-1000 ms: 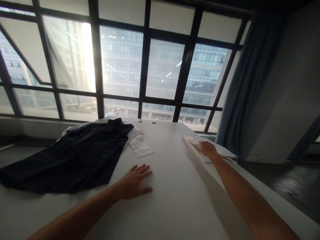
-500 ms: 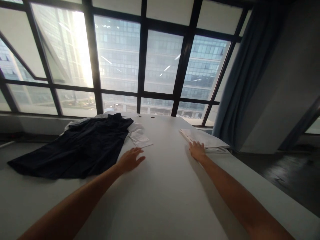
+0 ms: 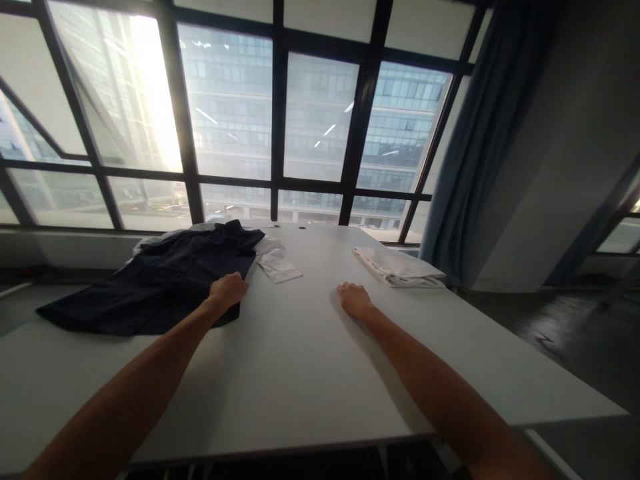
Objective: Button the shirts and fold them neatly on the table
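Observation:
A dark navy shirt (image 3: 165, 280) lies spread out on the left of the white table, its collar end toward the windows. My left hand (image 3: 229, 291) is closed on the shirt's right edge. Under the shirt lies a white garment (image 3: 279, 263), with one part sticking out to the right. My right hand (image 3: 354, 299) is low over the middle of the table, fingers curled in and nothing visible in them. To its right sits a folded white garment (image 3: 400, 267), apart from the hand.
The white table (image 3: 295, 373) reaches from in front of me toward the windows (image 3: 320, 120). Small dark round holes show at its far end. A blue curtain (image 3: 480, 147) hangs at the right, beside a wall.
My left hand has moved left onto the navy shirt's edge and closed. My right hand has come off the folded white garment, leftward, with its fingers curled. The shirt's near edge has shifted slightly.

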Motion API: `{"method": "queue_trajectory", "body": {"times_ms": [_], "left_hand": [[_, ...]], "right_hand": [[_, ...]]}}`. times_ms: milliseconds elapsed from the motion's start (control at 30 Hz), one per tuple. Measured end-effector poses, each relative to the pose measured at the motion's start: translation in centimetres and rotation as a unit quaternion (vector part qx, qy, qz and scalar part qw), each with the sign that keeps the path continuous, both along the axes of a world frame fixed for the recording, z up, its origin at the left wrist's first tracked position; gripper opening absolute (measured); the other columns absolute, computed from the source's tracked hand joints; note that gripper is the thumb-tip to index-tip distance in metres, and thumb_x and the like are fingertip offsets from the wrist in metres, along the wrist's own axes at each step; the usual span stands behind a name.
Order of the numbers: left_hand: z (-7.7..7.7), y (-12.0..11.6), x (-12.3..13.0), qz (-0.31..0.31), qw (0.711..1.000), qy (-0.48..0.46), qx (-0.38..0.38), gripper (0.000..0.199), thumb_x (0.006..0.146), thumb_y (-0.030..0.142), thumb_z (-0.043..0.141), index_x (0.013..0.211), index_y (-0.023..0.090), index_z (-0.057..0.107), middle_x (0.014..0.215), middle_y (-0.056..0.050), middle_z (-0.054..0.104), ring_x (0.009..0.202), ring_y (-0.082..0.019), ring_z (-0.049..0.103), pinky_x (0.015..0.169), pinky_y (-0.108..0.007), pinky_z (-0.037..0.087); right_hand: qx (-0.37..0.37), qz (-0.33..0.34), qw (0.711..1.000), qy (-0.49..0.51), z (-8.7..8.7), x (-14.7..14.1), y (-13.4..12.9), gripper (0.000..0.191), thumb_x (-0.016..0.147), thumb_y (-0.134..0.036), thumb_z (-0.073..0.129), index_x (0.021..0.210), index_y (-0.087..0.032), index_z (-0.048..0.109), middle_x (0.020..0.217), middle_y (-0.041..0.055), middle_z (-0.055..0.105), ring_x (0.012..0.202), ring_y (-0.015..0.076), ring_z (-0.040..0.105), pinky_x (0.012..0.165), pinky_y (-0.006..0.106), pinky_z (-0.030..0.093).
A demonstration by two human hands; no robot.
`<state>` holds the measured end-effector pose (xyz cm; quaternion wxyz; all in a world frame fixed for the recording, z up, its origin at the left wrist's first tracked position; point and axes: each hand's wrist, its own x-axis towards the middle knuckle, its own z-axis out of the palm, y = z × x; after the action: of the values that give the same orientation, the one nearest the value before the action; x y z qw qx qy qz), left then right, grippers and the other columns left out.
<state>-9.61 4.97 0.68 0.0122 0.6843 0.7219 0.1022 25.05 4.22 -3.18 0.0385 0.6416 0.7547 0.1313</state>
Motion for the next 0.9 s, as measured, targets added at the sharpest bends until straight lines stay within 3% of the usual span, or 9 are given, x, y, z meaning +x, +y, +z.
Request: {"method": "queue_trajectory", "body": {"times_ms": [167,367,433,533,600,667,767,833,900], "left_hand": [[0.2,-0.9,2.6,-0.143,0.977,-0.129,0.095,0.027,0.087,0.027,0.038,0.083,0.015,0.061,0.079,-0.008,0.066,0.075,-0.020,0.061,0.070,-0.028,0.045],[-1.8,-4.0,8.0,-0.319,0.901,-0.290,-0.052,0.024,0.083,0.035,0.047,0.067,0.017,0.052,0.060,0.003,0.049,0.057,-0.012,0.045,0.053,-0.024,0.037],[-2.1,-5.3,9.4,-0.349,0.867,-0.335,-0.117,0.028,0.083,0.043,0.050,0.072,0.017,0.054,0.058,0.004,0.046,0.053,-0.011,0.043,0.049,-0.023,0.034],[-1.9,-6.8,10.4,-0.391,0.823,-0.360,-0.198,0.036,0.083,0.053,0.052,0.078,0.017,0.053,0.055,0.005,0.045,0.049,-0.010,0.044,0.046,-0.022,0.033],[-1.5,-7.4,10.6,-0.419,0.811,-0.340,-0.226,0.038,0.083,0.055,0.053,0.077,0.017,0.052,0.054,0.006,0.045,0.047,-0.009,0.044,0.045,-0.021,0.033],[-0.9,-7.6,10.5,-0.441,0.810,-0.313,-0.227,0.038,0.083,0.054,0.053,0.077,0.017,0.054,0.052,0.006,0.045,0.045,-0.009,0.043,0.045,-0.021,0.034],[0.3,-7.1,9.6,-0.451,0.831,-0.267,-0.186,0.040,0.086,0.052,0.050,0.075,0.015,0.062,0.056,0.002,0.053,0.047,-0.010,0.046,0.048,-0.022,0.036],[1.0,-6.0,8.1,-0.422,0.874,-0.212,-0.117,0.039,0.088,0.047,0.048,0.075,0.016,0.067,0.065,-0.002,0.062,0.055,-0.013,0.053,0.054,-0.023,0.039],[1.6,-4.4,5.8,-0.345,0.928,-0.137,-0.030,0.032,0.087,0.041,0.050,0.079,0.018,0.070,0.076,-0.003,0.069,0.069,-0.017,0.060,0.064,-0.024,0.042]], "right_hand": [[0.006,0.008,1.000,0.007,0.1,0.4,0.4,0.037,0.090,-0.010,0.034,0.116,-0.013,0.061,0.115,0.0185,0.061,0.106,0.0283,0.058,0.089,0.041,0.041],[0.033,0.065,0.991,0.115,-0.1,-0.5,0.2,0.046,0.092,-0.021,0.042,0.137,-0.017,0.048,0.129,0.0144,0.058,0.114,0.0261,0.055,0.099,0.040,0.039],[0.023,0.141,0.969,0.201,-0.3,-1.2,0.0,0.047,0.093,-0.026,0.043,0.140,-0.020,0.046,0.135,0.0105,0.055,0.119,0.0226,0.054,0.103,0.036,0.039],[-0.009,0.274,0.906,0.324,-0.7,-2.8,-0.2,0.044,0.098,-0.031,0.034,0.137,-0.021,0.051,0.139,0.0074,0.053,0.126,0.0185,0.050,0.108,0.034,0.036],[-0.035,0.330,0.866,0.375,-1.0,-3.9,-0.3,0.046,0.100,-0.038,0.029,0.137,-0.021,0.052,0.143,0.0070,0.050,0.131,0.0184,0.046,0.112,0.036,0.033],[-0.073,0.363,0.845,0.385,-1.2,-4.8,-0.5,0.048,0.101,-0.043,0.028,0.136,-0.023,0.054,0.147,0.0052,0.046,0.134,0.0194,0.042,0.113,0.038,0.032],[-0.114,0.400,0.852,0.319,-1.0,-5.7,-1.0,0.042,0.098,-0.045,0.038,0.130,-0.029,0.060,0.145,-0.0001,0.048,0.136,0.0208,0.041,0.113,0.038,0.031],[-0.101,0.395,0.875,0.261,-0.5,-5.8,-1.3,0.039,0.095,-0.044,0.045,0.128,-0.031,0.061,0.143,-0.0008,0.051,0.136,0.0218,0.040,0.114,0.039,0.028],[-0.077,0.359,0.904,0.218,0.3,-5.3,-1.3,0.039,0.095,-0.043,0.047,0.128,-0.030,0.061,0.141,0.0008,0.052,0.136,0.0235,0.040,0.114,0.041,0.027]]}}
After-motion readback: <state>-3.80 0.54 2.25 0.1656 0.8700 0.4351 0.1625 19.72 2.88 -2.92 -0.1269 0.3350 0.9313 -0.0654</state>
